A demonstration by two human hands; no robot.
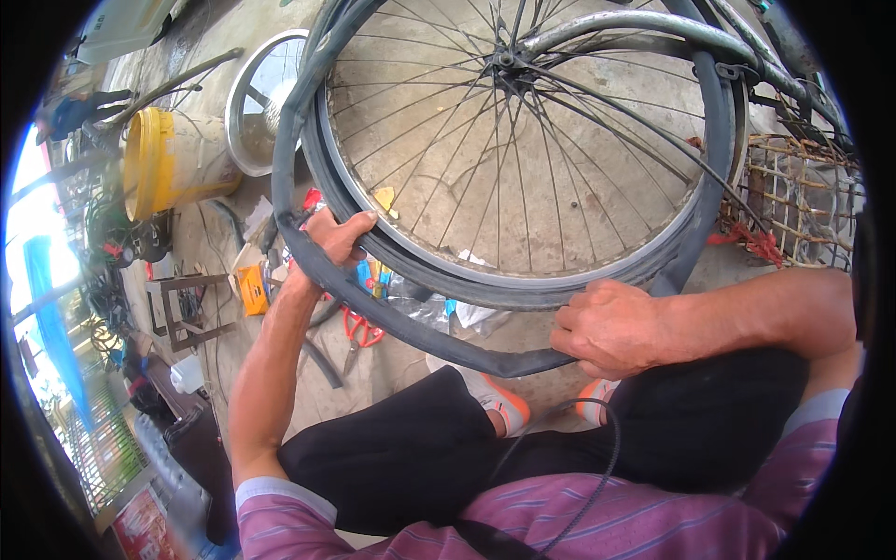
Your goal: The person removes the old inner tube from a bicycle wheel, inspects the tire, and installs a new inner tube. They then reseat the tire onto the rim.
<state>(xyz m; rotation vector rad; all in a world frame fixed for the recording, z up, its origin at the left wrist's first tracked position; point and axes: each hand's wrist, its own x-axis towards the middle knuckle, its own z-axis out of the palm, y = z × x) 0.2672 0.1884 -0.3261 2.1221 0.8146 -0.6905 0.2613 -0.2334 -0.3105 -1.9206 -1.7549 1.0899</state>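
A small orange box (251, 289) with faint printing, too small to read, lies on the concrete floor (387, 369). Near it are crumpled clear and blue plastic packets (373, 276), also unreadable, and scissors (357, 329) with red looped handles. Above the person's feet is a bicycle wheel (507, 61) with thin metal spokes and a dull silver rim; a curved, worn metal frame tube (611, 23) reaches its hub. The black rubber tyre (504, 296) sits around the rim, and a soft, smooth, flattened inner tube (411, 331) hangs in a loose loop outside its left and lower sides.

The right hand (611, 325) has its grip closed around the inner tube, knuckles up, just beside the tyre. The left hand (334, 238) is partly curled between tube and tyre, thumb at the tyre's edge; how firmly its grip closes, I cannot tell.

Toward the floor's left edge, a yellow-rimmed plastic bucket (154, 163) lies tipped beside a round silver metal wheel (252, 103). Toward the right edge is a rusty wire basket (793, 196).
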